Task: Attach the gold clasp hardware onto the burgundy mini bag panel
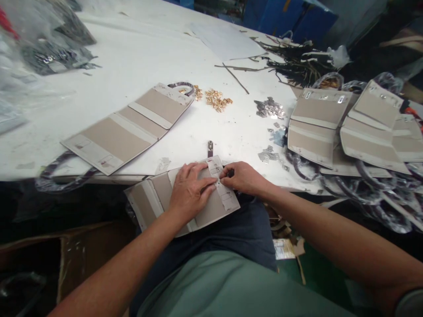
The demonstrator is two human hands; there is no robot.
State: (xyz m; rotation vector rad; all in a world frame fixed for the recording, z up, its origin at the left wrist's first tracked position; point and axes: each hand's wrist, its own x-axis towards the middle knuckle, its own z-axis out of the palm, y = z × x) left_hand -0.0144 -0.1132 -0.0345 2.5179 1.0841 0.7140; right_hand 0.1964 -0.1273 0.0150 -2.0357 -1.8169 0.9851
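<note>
Beige panel (211, 211) is lying across your lap, at the near edge of one long white table (139, 57). One cardboard box (79, 251) is standing low on your left, holding something in clear plastic (its dark inside is hiding the rest). Clear plastic bagging (36, 26) is sitting at the table's far left, with dark pieces (51, 57) showing at its mouth; you cannot count them. To your right, at least four more panels (317, 125) are overlapping in a pile, their handles wearing clear wrap. One second panel (122, 132) is lying open on the table, showing two wrapped handles. Two hands are working on the lap panel: your left hand (191, 189) is spreading its fingers over it, unclenched, while your right hand (241, 176) is bunching its fingertips at the edge, and whether they are gripping anything you cannot tell. Two clusters of gold pieces (218, 101) and two of silver pieces (270, 108) are lying beyond. One metal-topped tab (210, 149) is lying just past the panel.
</note>
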